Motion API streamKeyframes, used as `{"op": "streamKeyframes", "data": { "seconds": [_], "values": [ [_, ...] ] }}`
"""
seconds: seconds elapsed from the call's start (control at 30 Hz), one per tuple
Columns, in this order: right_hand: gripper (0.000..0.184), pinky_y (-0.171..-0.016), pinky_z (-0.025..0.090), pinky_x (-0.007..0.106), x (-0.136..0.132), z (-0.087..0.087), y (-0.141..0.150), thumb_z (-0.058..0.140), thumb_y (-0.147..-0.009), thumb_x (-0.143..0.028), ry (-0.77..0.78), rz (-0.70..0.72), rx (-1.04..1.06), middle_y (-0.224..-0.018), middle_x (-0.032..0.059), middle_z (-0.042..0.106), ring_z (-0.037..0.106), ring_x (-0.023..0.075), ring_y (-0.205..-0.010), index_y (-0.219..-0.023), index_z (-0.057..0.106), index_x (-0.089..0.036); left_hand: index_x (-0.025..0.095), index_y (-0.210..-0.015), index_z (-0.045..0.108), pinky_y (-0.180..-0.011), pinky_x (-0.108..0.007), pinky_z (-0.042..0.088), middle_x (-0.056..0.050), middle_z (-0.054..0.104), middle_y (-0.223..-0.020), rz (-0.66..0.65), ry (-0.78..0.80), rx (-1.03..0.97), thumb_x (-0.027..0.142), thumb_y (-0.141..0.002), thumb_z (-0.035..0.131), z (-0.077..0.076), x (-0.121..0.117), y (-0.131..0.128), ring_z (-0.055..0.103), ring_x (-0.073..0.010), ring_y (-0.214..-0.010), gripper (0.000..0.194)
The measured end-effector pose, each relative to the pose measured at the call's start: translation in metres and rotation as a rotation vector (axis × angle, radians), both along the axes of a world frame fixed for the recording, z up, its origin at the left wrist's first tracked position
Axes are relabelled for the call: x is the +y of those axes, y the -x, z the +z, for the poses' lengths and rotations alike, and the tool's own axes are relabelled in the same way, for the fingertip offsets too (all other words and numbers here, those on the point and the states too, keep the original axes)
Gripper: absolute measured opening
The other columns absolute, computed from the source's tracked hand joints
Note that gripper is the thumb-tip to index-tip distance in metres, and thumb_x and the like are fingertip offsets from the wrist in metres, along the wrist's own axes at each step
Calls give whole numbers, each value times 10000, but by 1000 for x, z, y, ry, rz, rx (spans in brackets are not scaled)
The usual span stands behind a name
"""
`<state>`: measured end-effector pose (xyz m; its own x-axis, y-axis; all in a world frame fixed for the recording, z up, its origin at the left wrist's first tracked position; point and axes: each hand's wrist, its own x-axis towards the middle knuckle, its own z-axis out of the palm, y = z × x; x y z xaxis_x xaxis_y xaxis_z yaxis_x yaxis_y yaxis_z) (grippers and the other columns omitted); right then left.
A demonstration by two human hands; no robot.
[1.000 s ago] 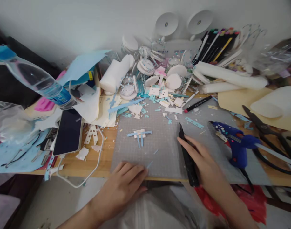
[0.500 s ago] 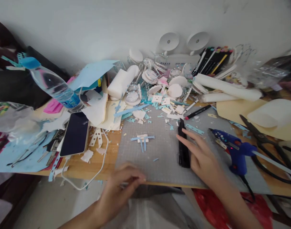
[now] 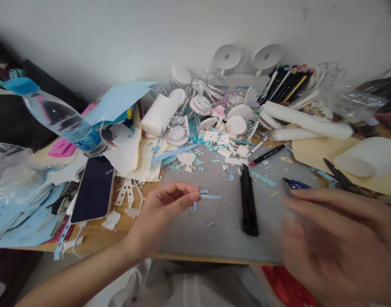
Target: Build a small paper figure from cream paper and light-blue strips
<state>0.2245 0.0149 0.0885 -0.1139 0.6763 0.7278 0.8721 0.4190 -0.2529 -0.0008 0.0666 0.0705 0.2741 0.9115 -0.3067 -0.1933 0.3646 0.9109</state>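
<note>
My left hand [image 3: 171,200] is over the grey cutting mat [image 3: 221,245], thumb and forefinger pinched on a narrow blue paper strip [image 3: 211,196]. Its fingers cover most of a small paper piece; the piece's short blue legs [image 3: 194,207] show beneath them. My right hand [image 3: 339,238], blurred, is at the right with fingers stretched and apart, in front of the blue hot glue gun [image 3: 296,184]. Only the gun's front end shows. Between my hands lies a black utility knife [image 3: 249,204]. A small blue paper scrap [image 3: 210,224] sits nearer the mat's front edge.
Paper scraps [image 3: 185,160] and round white ornaments [image 3: 236,124] crowd the back. A phone [image 3: 93,187] and a leaning water bottle [image 3: 64,119] stand left. Scissors [image 3: 342,177], a black marker [image 3: 267,155] and white rolls [image 3: 307,119] are at the right.
My left hand has moved up from the mat's front edge to the small paper piece and pinched a blue strip. My right hand has left the utility knife and moved right towards the glue gun.
</note>
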Motion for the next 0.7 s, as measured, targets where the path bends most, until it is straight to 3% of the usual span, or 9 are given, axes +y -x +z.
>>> {"op": "streamKeyframes", "data": {
  "seconds": [0.13,0.2,0.3,0.37,0.47,0.57,0.63,0.7],
  "values": [
    [279,-757,511,366,8,-14,24,619,-851,-227,361,249,411,-984,49,593,583,223,-893,-1108,547,-310,212,-789,752,-684,-186,431,21,695,-768,8,-7,-29,290,-746,796,-1,2,-5,562,-91,-739,99],
    [179,-719,527,333,19,-23,38,614,-877,-258,539,352,638,-923,31,614,597,194,-836,-1045,570,-302,209,-794,751,-686,-203,444,14,701,-772,3,-29,-25,287,-743,795,-1,3,-8,573,-102,-739,102],
    [15,-676,527,288,34,-29,47,596,-899,-281,676,425,847,-811,7,630,606,159,-756,-891,604,-271,197,-801,742,-665,-223,459,5,702,-765,-6,-83,31,285,-754,778,-1,5,-9,587,-116,-717,106],
    [57,-654,518,269,42,-28,46,613,-886,-284,709,437,902,-769,-3,625,600,148,-728,-834,613,-260,195,-846,729,-684,-238,479,-4,712,-807,-33,-160,114,286,-789,743,-3,10,-6,613,-130,-744,109],
    [43,-649,499,252,52,-32,37,634,-867,-270,696,398,935,-790,-10,620,581,131,-715,-829,623,-254,186,-1001,693,-791,-303,502,-40,705,-951,-95,-431,387,279,-850,675,-13,21,5,636,-167,-845,178],
    [43,-619,467,240,61,-46,29,642,-856,-272,688,322,989,-781,-19,594,544,117,-685,-832,623,-242,153,-1082,663,-883,-410,472,-95,651,-1030,-194,-745,840,296,-854,676,-33,30,18,601,-238,-960,270],
    [78,-593,444,240,67,-57,26,652,-844,-297,706,306,1042,-747,-27,568,519,114,-660,-824,610,-234,153,-1073,657,-901,-463,454,-109,626,-1052,-282,-829,1057,330,-855,678,-44,33,25,574,-277,-1006,282],
    [116,-603,442,247,72,-66,25,662,-830,-319,716,318,1084,-752,-28,563,515,113,-659,-815,595,-227,167,-1030,648,-899,-473,446,-98,622,-1044,-354,-864,1147,334,-873,656,-50,34,27,561,-277,-1002,230]
  ]
}}
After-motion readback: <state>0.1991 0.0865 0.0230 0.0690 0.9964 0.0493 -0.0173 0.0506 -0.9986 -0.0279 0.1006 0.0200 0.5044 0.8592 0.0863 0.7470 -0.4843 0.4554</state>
